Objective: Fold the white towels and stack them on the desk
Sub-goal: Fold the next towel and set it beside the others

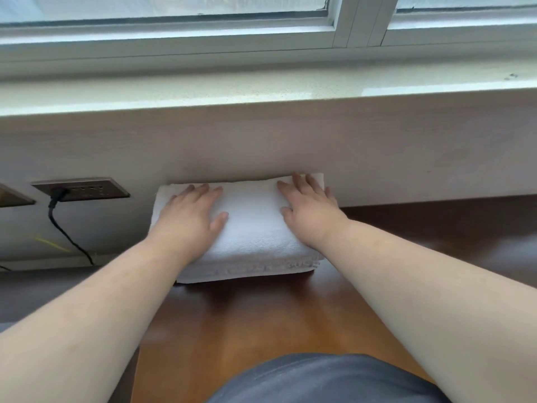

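A stack of folded white towels (252, 228) lies on the brown wooden desk (261, 321), its far edge against the pale wall panel under the window sill. My left hand (189, 216) rests flat on the left half of the top towel, fingers straight and pointing to the wall. My right hand (308, 207) lies flat on the right half, fingers spread. Both palms press down on the cloth. The stack's front edge shows several layers.
A dark socket plate (84, 189) with a black plug and cable (62, 228) sits on the wall to the left. The pale stone window sill (261, 94) juts out above the stack. The desk's left edge drops off near the cable. My grey clothing (319, 379) fills the bottom.
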Available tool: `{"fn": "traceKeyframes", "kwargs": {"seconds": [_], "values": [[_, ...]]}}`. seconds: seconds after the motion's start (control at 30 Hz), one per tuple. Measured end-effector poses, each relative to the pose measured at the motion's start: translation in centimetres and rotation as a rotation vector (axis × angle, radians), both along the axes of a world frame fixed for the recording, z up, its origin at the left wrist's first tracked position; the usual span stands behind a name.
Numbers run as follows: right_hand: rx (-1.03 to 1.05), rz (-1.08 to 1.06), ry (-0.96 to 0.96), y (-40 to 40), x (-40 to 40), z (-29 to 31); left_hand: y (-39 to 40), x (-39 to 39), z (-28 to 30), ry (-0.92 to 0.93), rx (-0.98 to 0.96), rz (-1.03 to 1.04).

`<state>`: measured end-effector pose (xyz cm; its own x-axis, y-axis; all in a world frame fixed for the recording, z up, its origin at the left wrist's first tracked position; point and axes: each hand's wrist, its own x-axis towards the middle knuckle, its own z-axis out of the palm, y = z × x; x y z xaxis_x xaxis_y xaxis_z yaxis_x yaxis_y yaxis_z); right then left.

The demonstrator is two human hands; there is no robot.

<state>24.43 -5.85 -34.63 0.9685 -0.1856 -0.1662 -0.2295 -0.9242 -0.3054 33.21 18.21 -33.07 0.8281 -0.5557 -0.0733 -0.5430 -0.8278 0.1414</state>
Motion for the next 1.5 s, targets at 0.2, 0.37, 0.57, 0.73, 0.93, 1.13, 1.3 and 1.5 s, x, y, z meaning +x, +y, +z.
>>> {"fn": "traceKeyframes", "kwargs": {"seconds": [0.2, 0.37, 0.57, 0.73, 0.93, 1.13, 1.3, 1.5], "values": [[-0.038, -0.011, 0.128, -0.7, -0.4, -1.4, 0.6, 0.8, -1.9, 0.104, 0.179, 0.09], [-0.016, 0.011, 0.137, -0.8, 0.4, 0.1, -0.3, 0.4, -0.1, -0.002, 0.166, 0.056], [-0.256, 0.318, -0.186, 0.6, -4.1, 0.3, 0.4, -4.5, -1.1, -0.2, 0.177, -0.366], [-0.349, 0.266, 0.023, 0.2, -4.7, -0.9, 0.6, -3.4, -1.8, -0.201, 0.257, -0.244], [-0.254, 0.28, 0.035, -0.3, -3.7, -0.1, 1.2, -3.7, -1.4, -0.195, 0.275, -0.202], [-0.276, 0.283, -0.014, -0.2, -3.3, 0.4, 1.7, -10.0, -4.0, -0.413, -0.17, -0.511], [-0.313, 0.311, -0.053, -0.2, -3.3, 0.5, -0.8, -11.9, -5.3, -0.191, 0.174, -0.458], [-0.325, 0.313, -0.094, 0.1, -3.4, 0.6, -4.1, -10.9, -5.1, -0.132, 0.415, -0.418]]}}
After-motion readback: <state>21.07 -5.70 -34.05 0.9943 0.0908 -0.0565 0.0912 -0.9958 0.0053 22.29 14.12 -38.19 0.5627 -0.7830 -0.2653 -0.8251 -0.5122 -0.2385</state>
